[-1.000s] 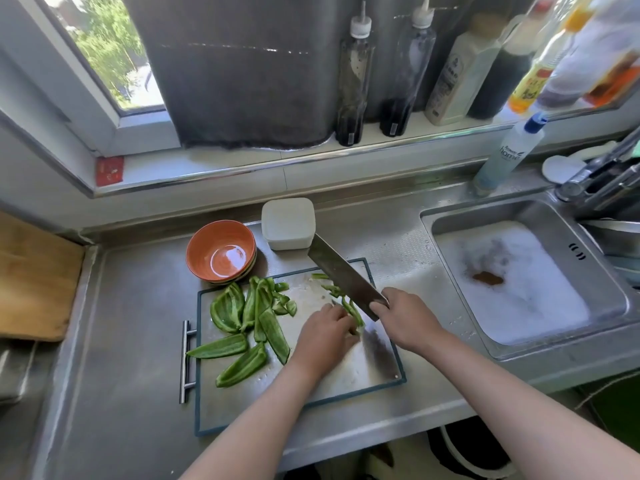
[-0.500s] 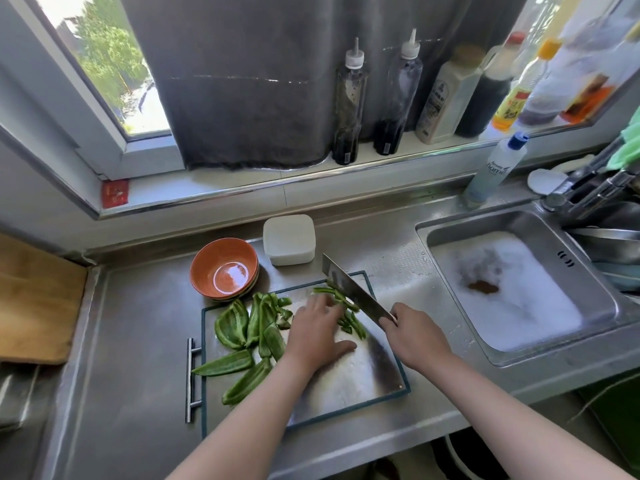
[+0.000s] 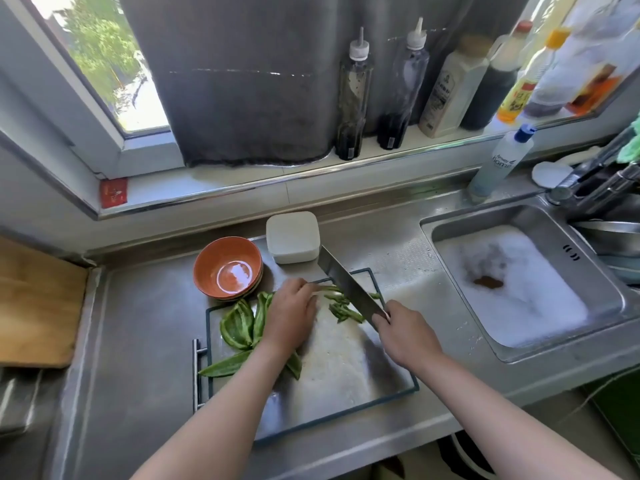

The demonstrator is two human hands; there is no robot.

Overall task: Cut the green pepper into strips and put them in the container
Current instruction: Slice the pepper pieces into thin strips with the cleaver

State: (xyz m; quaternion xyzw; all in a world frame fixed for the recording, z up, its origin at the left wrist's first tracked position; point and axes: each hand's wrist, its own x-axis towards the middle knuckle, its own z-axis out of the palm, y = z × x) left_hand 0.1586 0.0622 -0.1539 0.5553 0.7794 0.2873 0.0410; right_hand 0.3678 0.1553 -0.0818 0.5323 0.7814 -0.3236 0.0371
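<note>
A cutting board (image 3: 339,372) with a dark rim lies on the steel counter. Large green pepper pieces (image 3: 239,325) lie on its left side. Thin pepper strips (image 3: 343,308) lie near its far edge. My left hand (image 3: 291,313) lies over the far middle of the board, its fingertips holding down a pepper piece beside the blade. My right hand (image 3: 405,332) grips the handle of a cleaver (image 3: 349,285), whose blade slants up to the left over the strips. A white lidded container (image 3: 292,242) stands just behind the board, next to an orange bowl (image 3: 227,268).
A sink (image 3: 519,285) full of foam lies to the right, with a tap (image 3: 588,181) behind it. Several bottles stand on the window sill (image 3: 242,183). A wooden board (image 3: 34,303) lies at the far left. A metal handle (image 3: 197,372) sticks out by the board's left edge.
My left hand has slid toward the far edge of the board. The cleaver has moved with it and its blade is lifted and tilted over the strips.
</note>
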